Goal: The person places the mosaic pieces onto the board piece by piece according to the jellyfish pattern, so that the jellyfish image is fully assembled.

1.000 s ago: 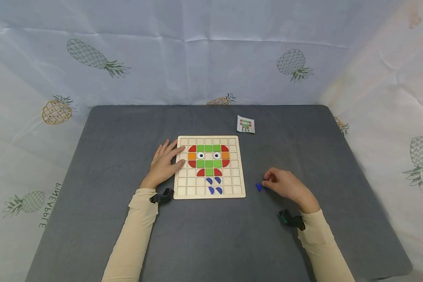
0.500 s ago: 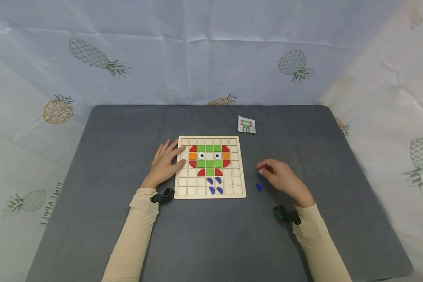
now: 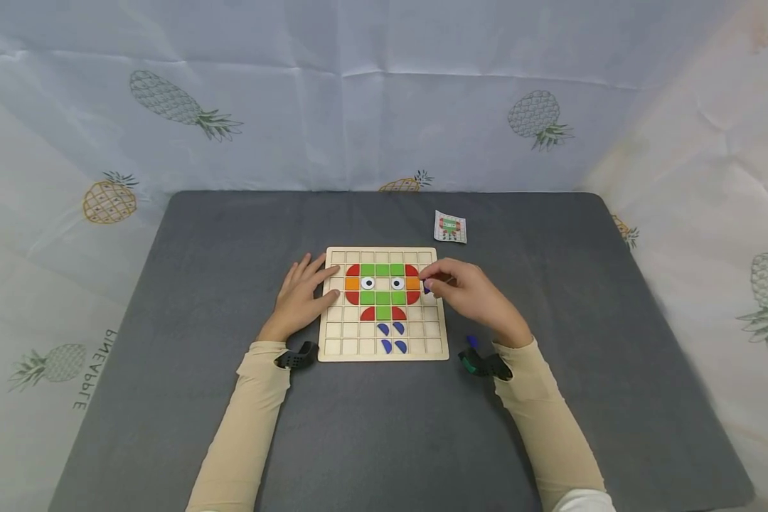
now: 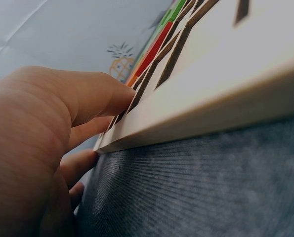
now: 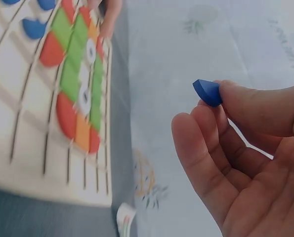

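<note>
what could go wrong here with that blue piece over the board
The right hand pinches the small blue piece only by its edge at the fingertips, so it might slip and knock the tiles already set in the wooden board. A second blue piece lies on the table right beside the right wrist, and the sleeve could brush it away. The left hand rests on the board's left edge only, so the board might pivot.

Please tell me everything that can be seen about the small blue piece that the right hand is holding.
The blue piece is small and flat, with one curved edge and a pointed corner, solid blue, matte like painted wood. The right hand pinches it at the fingertips, and most of it is hidden by them. It is held in the air above the right edge of the wooden board, beside the orange tile, and it does not touch the board. A similar blue piece lies on the table by the wrist.
</note>
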Action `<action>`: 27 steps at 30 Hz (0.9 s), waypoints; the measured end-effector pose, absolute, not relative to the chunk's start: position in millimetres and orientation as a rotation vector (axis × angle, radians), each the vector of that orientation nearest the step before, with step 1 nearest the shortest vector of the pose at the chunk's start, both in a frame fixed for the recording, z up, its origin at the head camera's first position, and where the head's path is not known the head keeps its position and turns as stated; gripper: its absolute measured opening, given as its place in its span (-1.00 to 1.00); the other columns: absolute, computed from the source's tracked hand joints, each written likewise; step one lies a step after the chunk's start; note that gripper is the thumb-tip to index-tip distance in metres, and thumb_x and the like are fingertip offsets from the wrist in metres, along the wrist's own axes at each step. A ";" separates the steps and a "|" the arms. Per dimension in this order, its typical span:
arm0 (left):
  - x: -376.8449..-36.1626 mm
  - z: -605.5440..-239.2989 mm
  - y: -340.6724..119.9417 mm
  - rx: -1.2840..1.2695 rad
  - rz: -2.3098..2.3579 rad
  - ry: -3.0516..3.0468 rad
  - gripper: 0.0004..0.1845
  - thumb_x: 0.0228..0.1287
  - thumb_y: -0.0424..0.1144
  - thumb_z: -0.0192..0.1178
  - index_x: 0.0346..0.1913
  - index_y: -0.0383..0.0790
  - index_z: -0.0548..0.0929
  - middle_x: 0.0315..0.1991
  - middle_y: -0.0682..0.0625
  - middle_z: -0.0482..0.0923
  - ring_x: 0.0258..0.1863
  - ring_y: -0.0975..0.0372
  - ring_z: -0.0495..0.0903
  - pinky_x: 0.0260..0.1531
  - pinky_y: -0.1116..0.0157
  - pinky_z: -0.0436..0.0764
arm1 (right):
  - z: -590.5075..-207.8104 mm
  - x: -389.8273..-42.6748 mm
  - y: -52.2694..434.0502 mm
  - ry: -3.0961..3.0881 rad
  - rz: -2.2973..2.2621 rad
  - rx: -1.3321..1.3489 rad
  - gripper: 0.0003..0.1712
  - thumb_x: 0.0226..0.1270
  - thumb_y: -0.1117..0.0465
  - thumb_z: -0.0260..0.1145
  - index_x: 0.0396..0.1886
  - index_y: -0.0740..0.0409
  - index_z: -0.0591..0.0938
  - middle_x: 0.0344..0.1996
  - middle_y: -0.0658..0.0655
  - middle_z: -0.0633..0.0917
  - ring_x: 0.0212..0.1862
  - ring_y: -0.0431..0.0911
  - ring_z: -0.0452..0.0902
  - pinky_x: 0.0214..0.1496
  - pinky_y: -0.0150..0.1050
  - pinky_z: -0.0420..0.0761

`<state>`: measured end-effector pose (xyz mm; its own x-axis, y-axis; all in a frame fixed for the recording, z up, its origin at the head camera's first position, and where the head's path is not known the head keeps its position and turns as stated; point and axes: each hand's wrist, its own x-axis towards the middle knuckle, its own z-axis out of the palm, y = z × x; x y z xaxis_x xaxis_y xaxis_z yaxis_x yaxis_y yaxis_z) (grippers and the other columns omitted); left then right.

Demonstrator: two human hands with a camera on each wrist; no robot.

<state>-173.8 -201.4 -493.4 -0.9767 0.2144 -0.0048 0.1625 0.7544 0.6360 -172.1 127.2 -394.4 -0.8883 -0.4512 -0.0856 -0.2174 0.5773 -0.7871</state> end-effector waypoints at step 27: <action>-174.9 -493.1 -200.4 0.298 1.031 2.867 -0.41 0.41 -0.06 0.18 0.46 -0.08 0.46 0.63 -0.12 0.08 0.67 -0.04 -0.20 0.66 -0.04 -0.31 | -423.9 -174.0 52.9 2.422 -1.017 -0.792 -0.83 0.47 0.30 0.28 -0.05 0.20 0.73 -0.20 0.07 0.73 -0.30 -0.15 0.51 -0.24 -0.34 0.59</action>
<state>-174.9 -200.4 -493.1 -0.9779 0.2089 -0.0100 0.1546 0.7545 0.6378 -174.0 52.9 -423.9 -0.7617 -0.6335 -0.1360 -0.3464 0.5755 -0.7409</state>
